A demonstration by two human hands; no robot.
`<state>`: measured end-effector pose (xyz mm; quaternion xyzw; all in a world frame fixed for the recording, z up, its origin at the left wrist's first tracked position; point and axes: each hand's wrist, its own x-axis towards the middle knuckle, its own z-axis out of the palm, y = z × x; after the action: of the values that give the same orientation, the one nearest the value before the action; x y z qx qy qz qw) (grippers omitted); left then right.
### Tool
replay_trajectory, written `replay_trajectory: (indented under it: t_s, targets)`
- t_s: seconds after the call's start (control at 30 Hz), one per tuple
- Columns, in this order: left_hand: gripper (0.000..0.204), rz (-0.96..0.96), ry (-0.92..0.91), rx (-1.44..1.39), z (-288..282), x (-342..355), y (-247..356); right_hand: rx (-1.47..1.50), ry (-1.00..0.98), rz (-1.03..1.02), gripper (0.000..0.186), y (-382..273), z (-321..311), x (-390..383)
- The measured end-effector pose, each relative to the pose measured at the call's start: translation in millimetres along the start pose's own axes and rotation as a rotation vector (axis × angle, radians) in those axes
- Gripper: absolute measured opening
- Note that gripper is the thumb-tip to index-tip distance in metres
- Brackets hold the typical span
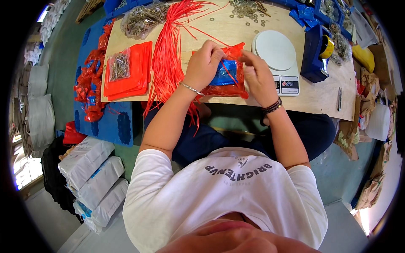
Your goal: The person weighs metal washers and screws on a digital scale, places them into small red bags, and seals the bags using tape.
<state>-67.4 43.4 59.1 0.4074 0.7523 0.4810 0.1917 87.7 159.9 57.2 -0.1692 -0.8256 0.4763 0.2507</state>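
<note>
A red plastic bag (234, 89) with a blue packet (225, 72) in it lies on the table in front of me. A thin red string runs across the blue packet toward my left hand (204, 65), whose thumb and fingers are pinched closed on it at the bag's left side. At the right side my right hand (258, 78) has its fingers curled in toward the bag's upper corner. Whatever its fingertips pinch is too small to make out. A thick bundle of red strings (166, 55) lies just left of my left hand, hanging over the table's front edge.
A white kitchen scale (275, 50) stands right of the bag, then a blue tape dispenser (314, 59) and a pen (339, 99). At left are stacked red bags (126, 86) with a clear bag of metal parts (119, 66). Washers (247, 10) lie scattered at the back.
</note>
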Motion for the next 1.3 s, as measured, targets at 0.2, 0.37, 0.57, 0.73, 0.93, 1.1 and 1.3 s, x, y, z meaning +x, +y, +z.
replay_trajectory:
  t_s: [0.2,0.37,0.57,0.73,0.93,1.1,1.3]
  targets:
    - [0.020,0.079,0.198,-0.126,-8,4,-22,-0.691,-0.039,-0.289,0.021,3,11,33]
    - [0.019,0.026,0.089,-0.170,-16,-3,-22,-0.833,-0.263,-0.377,0.032,22,10,52]
    - [0.021,0.126,0.196,-0.108,-15,-5,-36,-0.709,0.216,-0.377,0.052,26,-24,57]
    - [0.021,0.070,0.242,-0.167,-32,-12,-48,-0.444,0.419,-0.300,0.066,15,-58,18]
    - [0.042,-0.079,0.086,-0.154,-45,-25,-14,0.163,-0.474,0.056,0.075,24,-44,-53]
    - [0.107,-0.232,-0.104,0.119,-37,-61,-1,0.585,-0.664,0.429,0.077,17,-43,-36]
    - [0.115,-0.117,-0.007,0.268,20,-66,-4,0.705,-0.643,0.269,0.079,33,-22,-38]
